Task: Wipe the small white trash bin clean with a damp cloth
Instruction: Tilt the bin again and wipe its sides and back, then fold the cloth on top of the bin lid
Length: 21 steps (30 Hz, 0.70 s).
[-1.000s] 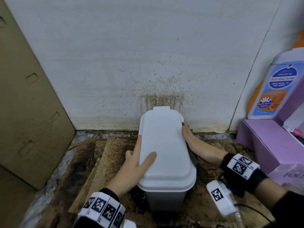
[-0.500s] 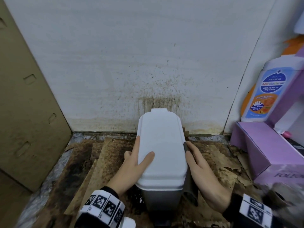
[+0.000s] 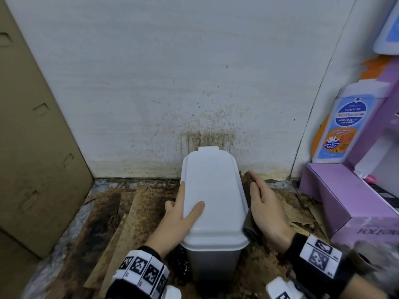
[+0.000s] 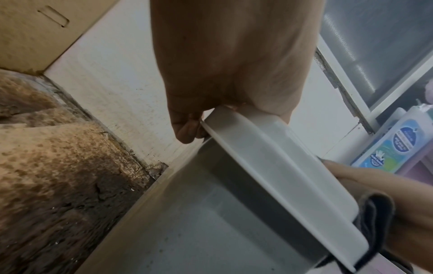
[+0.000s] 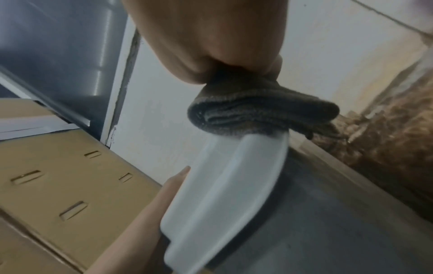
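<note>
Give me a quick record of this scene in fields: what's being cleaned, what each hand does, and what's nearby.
item: small white trash bin, lid closed
left hand: grips the lid's left edge, thumb on top
right hand: presses a dark cloth against the lid's right edge
floor: stained cardboard
nearby: purple box, wash bottle, brown carton

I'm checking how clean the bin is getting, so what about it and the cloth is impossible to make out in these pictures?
- Trash bin: its right side, head view, hidden by the right hand and overhanging lid.
- Cloth: mostly covered by that hand; dampness unreadable.
- Bin base: cut off by the head view's bottom edge.
- Left hand fingertips: under the lid rim.
- Dirt on the lid: right wrist view too blurred.
</note>
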Motion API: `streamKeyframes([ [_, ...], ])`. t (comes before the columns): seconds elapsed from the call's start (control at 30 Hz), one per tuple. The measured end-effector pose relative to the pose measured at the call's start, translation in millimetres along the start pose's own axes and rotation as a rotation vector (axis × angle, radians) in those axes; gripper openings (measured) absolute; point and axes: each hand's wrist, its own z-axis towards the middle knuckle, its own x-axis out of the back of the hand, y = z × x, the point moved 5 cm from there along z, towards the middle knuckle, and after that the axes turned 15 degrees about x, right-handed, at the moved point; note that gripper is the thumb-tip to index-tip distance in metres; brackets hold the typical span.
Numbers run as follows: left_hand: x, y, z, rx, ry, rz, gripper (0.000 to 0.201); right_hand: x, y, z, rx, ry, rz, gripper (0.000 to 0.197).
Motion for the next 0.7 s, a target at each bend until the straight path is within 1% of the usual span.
streamKeyframes([
  [0.07, -0.2, 0.6, -0.2, -0.006, 0.004, 0.007, 0.082, 2.6, -10.3, 9.3, 0.068, 0.005, -0.006, 0.046],
  [0.13, 0.2, -1.3, 1.8, -0.007, 0.012, 0.015, 0.082, -0.1, -23.8, 18.2, 0.139, -0.024, 0.001, 0.046],
  [0.2, -0.4, -1.9, 3.1, -0.003, 0.024, 0.018, 0.081, -8.8, -39.0, 25.1, 0.23, -0.106, -0.015, 0.047],
  [0.23, -0.7, -2.9, 4.7, 0.004, 0.037, 0.009, 0.076, -16.0, -45.7, 27.6, 0.285, -0.171, -0.052, 0.048],
  [0.27, -1.2, -4.9, 6.1, 0.021, 0.051, -0.017, 0.069, -24.1, -52.1, 28.7, 0.342, -0.261, -0.1, 0.048],
  [0.33, -0.9, -11.9, 14.7, 0.031, 0.077, -0.08, 0.058, -46.0, -56.9, 26.8, 0.454, -0.529, -0.254, 0.049],
  [0.4, 0.7, -23.5, 27.9, 0.031, 0.092, -0.15, 0.06, -68.1, -51.5, 18.0, 0.56, -0.807, -0.458, 0.052],
  [0.43, 1.7, -28.9, 35.1, 0.036, 0.083, -0.191, 0.063, -76.1, -49.3, 12.5, 0.604, -0.891, -0.53, 0.055],
  [0.47, 3.7, -32.8, 39.4, 0.062, 0.072, -0.233, 0.066, -81.5, -48.4, 7.6, 0.635, -0.94, -0.561, 0.058],
  [0.53, 5.2, -23.7, 31.1, 0.097, 0.061, -0.306, 0.068, -85.2, -50.5, -1.1, 0.667, -0.985, -0.542, 0.063],
  [0.57, 5.9, -17.8, 26.3, 0.098, 0.067, -0.325, 0.064, -85.0, -51.2, -3.5, 0.683, -0.99, -0.528, 0.066],
  [0.63, 7.3, -9.9, 21.1, 0.095, 0.082, -0.332, 0.061, -79.6, -55.5, -5.6, 0.716, -0.974, -0.507, 0.073],
  [0.7, 9.9, -7.3, 21.0, 0.072, 0.118, -0.279, 0.06, -70.9, -56.5, -4.7, 0.733, -0.923, -0.5, 0.075],
])
